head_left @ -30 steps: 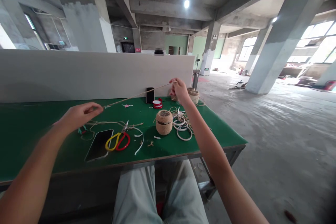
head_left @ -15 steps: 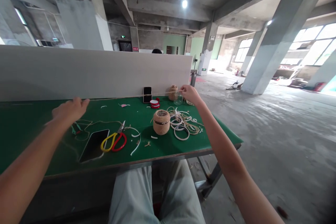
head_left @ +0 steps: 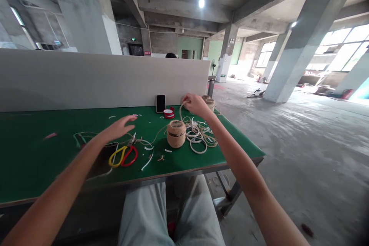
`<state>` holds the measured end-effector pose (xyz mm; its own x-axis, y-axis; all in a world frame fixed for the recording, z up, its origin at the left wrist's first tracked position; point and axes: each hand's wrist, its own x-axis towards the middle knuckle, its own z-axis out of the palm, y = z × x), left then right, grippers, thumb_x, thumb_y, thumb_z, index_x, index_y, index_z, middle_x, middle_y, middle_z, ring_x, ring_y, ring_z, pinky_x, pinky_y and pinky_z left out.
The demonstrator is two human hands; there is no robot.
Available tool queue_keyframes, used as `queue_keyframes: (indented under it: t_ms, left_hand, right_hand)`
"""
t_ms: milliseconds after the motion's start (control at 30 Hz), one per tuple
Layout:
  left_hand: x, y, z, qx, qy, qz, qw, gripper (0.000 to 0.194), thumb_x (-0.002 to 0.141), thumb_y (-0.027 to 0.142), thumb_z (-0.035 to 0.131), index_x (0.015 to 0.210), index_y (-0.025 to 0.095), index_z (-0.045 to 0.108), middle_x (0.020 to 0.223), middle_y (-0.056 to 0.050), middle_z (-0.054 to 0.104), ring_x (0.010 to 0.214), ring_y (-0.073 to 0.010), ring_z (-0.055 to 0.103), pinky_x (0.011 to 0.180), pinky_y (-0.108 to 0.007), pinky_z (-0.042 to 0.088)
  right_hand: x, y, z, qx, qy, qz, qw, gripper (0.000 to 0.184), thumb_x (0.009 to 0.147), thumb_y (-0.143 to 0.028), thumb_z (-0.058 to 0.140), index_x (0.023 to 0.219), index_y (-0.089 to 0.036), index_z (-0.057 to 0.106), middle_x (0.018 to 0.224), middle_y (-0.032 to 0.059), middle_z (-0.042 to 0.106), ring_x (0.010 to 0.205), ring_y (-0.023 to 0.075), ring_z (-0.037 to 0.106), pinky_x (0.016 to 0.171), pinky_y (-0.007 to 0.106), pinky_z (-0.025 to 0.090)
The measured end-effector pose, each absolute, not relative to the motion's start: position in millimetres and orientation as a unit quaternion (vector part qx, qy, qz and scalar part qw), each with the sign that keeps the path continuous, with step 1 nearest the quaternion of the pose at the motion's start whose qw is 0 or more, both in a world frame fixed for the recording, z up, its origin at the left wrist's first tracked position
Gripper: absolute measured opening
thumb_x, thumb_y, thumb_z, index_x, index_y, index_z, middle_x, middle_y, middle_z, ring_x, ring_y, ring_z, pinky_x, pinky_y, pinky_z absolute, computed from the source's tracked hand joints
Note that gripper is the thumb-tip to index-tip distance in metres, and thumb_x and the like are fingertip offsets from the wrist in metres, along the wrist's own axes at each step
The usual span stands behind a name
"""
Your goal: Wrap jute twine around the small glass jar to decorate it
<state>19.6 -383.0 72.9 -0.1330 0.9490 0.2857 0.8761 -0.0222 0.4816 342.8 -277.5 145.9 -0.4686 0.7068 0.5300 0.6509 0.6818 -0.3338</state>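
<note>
My right hand (head_left: 196,105) is above the back of the table, its fingers pinched on a length of jute twine (head_left: 181,110) that hangs down behind a jar. That twine-wrapped jar (head_left: 176,138) stands upright near the table's front, with a dark band around its middle. My left hand (head_left: 120,127) reaches over the table to the left of the jar, fingers apart and nothing in them. Close to it lie scissors (head_left: 123,156) with yellow and red handles. They rest partly on a phone (head_left: 100,163), which my left forearm partly covers.
White rings (head_left: 198,146) and tangled twine (head_left: 211,140) lie right of the jar. A red tape roll (head_left: 168,113) and another phone (head_left: 160,103) are at the back, before a white partition (head_left: 100,80). More wrapped jars (head_left: 210,103) stand behind my right wrist. White scraps (head_left: 147,163) are scattered about.
My left hand has let go of the twine and moved right, toward the jar. The twine, earlier stretched between both hands, now hangs slack. My right hand has shifted slightly left.
</note>
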Motion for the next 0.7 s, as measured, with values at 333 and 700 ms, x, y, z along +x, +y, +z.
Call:
queue_keyframes:
  t_ms: [333,700]
  left_hand:
    - [167.9,-397.2,125.5,0.651,0.401,0.547,0.34,0.05,0.085,0.048,0.05,0.124,0.017,0.043,0.055,0.007,0.045,0.042,-0.0084,0.043,0.047,-0.023,0.043]
    - [91.8,-391.5,67.5,0.634,0.734,0.242,0.036,0.036,0.087,0.042,0.033,0.09,0.021,0.061,0.06,-0.002,0.057,0.049,-0.017,0.05,0.049,-0.026,0.035]
  right_hand:
    - [309.8,-331.9,160.2,-0.207,-0.932,-0.032,0.296,0.049,0.078,-0.013,0.044,0.126,-0.017,0.032,0.103,0.0088,0.063,0.071,0.0194,0.055,0.053,0.025,0.032]
    - [335.2,-304.9,110.1,-0.243,-0.946,0.033,0.214,0.035,0.088,-0.024,0.044,0.122,-0.022,0.045,0.109,0.0079,0.059,0.093,0.0219,0.058,0.07,0.028,0.044]
